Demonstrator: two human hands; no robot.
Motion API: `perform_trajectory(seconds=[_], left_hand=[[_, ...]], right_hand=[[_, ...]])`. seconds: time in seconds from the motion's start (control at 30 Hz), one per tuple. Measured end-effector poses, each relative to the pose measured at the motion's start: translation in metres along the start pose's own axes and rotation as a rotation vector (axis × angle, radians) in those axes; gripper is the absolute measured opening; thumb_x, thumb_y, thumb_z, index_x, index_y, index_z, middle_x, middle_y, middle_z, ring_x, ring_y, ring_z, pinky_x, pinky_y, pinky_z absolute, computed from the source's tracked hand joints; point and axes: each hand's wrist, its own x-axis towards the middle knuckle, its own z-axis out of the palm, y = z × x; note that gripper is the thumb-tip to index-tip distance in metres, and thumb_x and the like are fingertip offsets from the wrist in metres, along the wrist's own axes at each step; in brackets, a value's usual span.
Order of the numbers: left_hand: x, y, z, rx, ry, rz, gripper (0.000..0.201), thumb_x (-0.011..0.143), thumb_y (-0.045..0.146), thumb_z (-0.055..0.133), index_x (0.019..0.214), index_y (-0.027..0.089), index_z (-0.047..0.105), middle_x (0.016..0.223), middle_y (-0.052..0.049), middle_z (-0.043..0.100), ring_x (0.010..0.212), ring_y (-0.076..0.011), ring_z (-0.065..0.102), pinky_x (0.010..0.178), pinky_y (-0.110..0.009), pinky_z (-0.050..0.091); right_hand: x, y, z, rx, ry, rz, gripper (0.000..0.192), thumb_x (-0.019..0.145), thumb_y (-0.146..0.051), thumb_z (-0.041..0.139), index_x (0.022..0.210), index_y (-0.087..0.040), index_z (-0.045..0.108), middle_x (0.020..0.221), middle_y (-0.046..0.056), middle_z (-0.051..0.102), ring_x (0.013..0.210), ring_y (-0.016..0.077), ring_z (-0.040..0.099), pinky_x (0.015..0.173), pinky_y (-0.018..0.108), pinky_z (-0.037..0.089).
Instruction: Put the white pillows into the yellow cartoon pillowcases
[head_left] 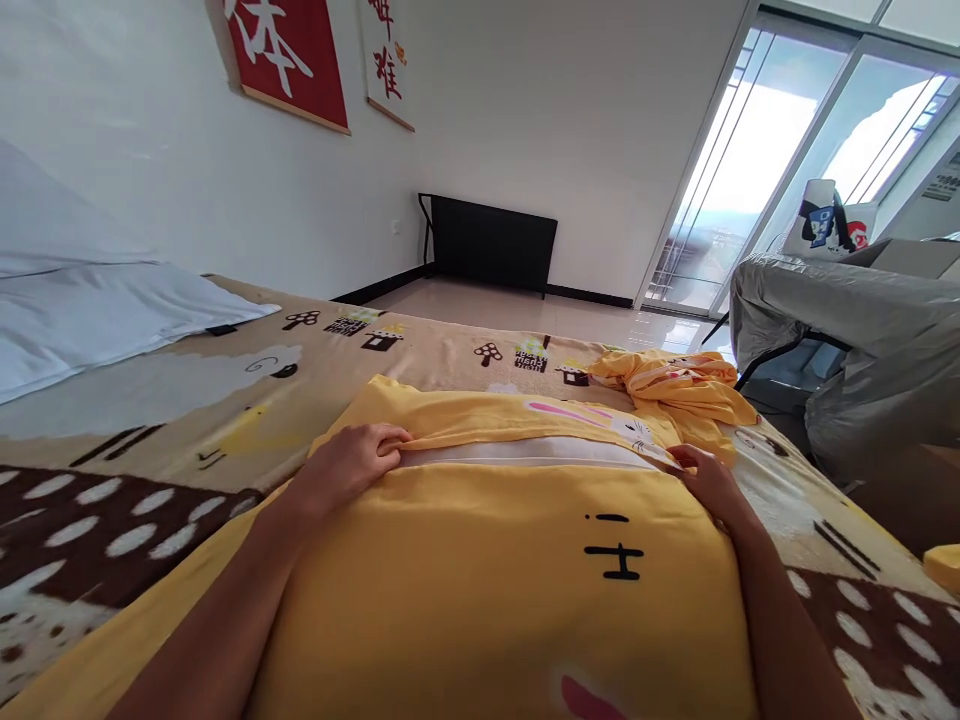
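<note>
My left hand pinches the open edge of the yellow pillowcase at frame center; my right hand grips its other corner, white pillow showing between them.

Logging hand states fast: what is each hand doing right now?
Left hand: closed, pinching the open edge of the yellow pillowcase.
Right hand: on the pillowcase's other corner; grip cannot be told.

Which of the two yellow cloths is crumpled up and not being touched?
The smaller yellow cloth at the far right of the bed, bunched in a heap. The big yellow cover lies spread out under both hands.
</note>
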Motion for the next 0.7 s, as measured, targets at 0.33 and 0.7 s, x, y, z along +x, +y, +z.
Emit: perform_trajectory(seconds=[0.33, 0.7], left_hand=[[-0.017, 0.024, -0.019, 0.176, -0.007, -0.161, 0.020, 0.070, 0.035, 0.045, 0.065, 0.023, 0.060, 0.076, -0.004, 0.067, 0.072, -0.0236, 0.061, 0.058, -0.030, 0.036], [-0.008, 0.015, -0.010, 0.067, -0.128, -0.134, 0.024, 0.071, 0.043, 0.042, 0.067, 0.020, 0.050, 0.075, -0.005, 0.065, 0.073, -0.0228, 0.061, 0.062, -0.029, 0.038]], right_hand=[[-0.013, -0.016, -0.016, -0.167, -0.067, -0.029, 0.021, 0.073, -0.038, 0.057, 0.081, -0.025, 0.072, 0.079, 0.002, 0.072, 0.076, 0.0198, 0.065, 0.064, 0.027, 0.044], [-0.011, -0.013, -0.014, -0.335, 0.018, 0.033, 0.016, 0.073, -0.030, 0.056, 0.063, -0.022, 0.066, 0.071, 0.006, 0.071, 0.068, 0.0203, 0.062, 0.056, 0.027, 0.036]])
